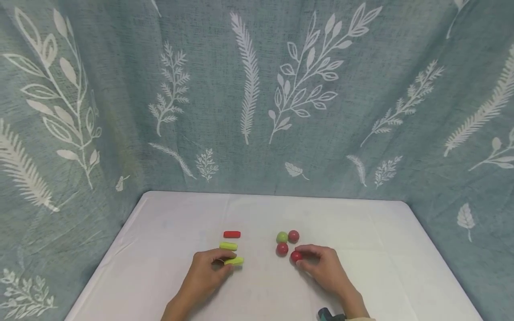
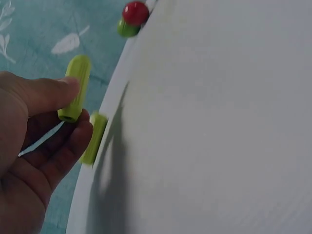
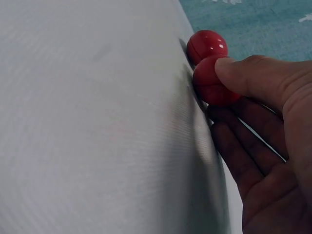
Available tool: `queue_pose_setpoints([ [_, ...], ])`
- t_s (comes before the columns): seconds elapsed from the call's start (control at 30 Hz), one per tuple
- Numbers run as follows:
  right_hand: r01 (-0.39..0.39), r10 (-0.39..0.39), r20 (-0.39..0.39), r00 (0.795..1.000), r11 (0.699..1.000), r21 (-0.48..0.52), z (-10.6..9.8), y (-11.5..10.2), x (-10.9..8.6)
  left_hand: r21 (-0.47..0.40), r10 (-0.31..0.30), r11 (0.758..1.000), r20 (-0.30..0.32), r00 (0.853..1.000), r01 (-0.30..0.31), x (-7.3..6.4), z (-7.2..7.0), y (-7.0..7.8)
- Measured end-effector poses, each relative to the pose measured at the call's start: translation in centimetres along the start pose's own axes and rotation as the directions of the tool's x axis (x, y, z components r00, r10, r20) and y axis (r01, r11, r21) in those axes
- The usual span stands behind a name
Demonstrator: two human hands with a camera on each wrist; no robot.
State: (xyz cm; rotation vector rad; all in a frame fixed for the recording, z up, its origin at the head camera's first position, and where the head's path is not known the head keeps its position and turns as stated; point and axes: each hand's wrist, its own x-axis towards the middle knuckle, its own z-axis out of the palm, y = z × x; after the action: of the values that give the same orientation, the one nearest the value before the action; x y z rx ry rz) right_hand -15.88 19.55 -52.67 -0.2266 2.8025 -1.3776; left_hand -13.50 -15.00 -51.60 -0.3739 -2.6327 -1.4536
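Observation:
My left hand pinches a yellow-green ribbed cylinder between thumb and fingers; the left wrist view shows it raised off the white cloth. Just beyond lie a second yellow-green cylinder and a red cylinder, roughly in a column. On the right, my right hand grips a glossy red ball with thumb and fingertips, low at the table surface. Up and left of that ball are another red ball, a green ball and a duller red ball, grouped closely.
A white cloth covers the table. Behind and at both sides hangs a blue-green curtain with white leaf prints. Near the right wrist, a dark object shows at the bottom edge.

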Motion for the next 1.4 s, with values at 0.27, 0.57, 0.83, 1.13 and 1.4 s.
queue_pose_setpoints([
  [0.27,0.024,-0.024,-0.003,1.0,1.0,-0.001,0.3,-0.1,0.1,-0.046,-0.027,0.999,0.079,0.996,0.03,-0.8,2.0,2.2],
  [0.57,-0.008,0.007,-0.016,1.0,1.0,-0.025,0.6,-0.1,-0.2,-0.138,-0.252,0.949,0.204,0.946,0.283,-1.2,5.0,4.6],
  [0.83,-0.004,0.004,-0.002,1.0,1.0,-0.016,0.6,0.0,-0.5,-0.15,-0.365,0.901,0.24,0.9,0.406,-0.9,7.7,6.6],
  [1.13,0.036,-0.036,0.041,0.999,0.999,0.009,0.4,0.3,-0.5,-0.112,-0.338,0.925,0.195,0.921,0.364,-0.6,10.0,7.9],
  [1.4,0.052,-0.055,0.06,0.997,0.997,0.05,0.3,0.6,-0.6,-0.1,-0.311,0.939,0.17,0.935,0.33,0.4,11.4,8.5],
])
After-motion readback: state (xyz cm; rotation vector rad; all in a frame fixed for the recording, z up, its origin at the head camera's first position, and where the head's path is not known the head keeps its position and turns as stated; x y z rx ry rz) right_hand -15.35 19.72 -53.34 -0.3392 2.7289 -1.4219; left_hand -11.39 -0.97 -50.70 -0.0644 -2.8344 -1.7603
